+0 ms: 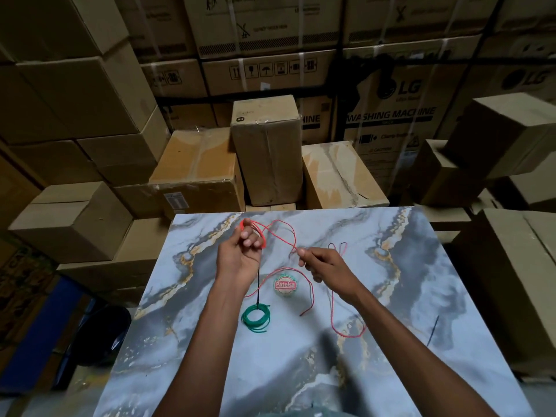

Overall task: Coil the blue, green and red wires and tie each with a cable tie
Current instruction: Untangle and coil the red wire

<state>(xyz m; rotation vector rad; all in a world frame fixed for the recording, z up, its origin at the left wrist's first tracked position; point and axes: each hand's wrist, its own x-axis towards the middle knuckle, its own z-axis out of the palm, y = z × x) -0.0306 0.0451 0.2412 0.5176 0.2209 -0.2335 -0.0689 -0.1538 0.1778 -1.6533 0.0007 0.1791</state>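
Red wire [304,273] partly coiled: a few loops wound around the fingers of the left hand [240,254], raised over the far half of the marbled desk [421,266]. Right hand [323,264] pinches the strand; the loose remainder trails across the desk to a bare end. Green wire [255,316] lies coiled and tied, black cable tie [258,284] upright. Round labelled disc [285,285] just beside it. Spare tie [433,329] at right edge. Cardboard boxes [267,152] behind. Blue wire not made out.

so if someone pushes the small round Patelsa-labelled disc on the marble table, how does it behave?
The small round Patelsa-labelled disc lies flat, so it would probably slide, not roll. It looks light. The loose red wire curving around it might snag.
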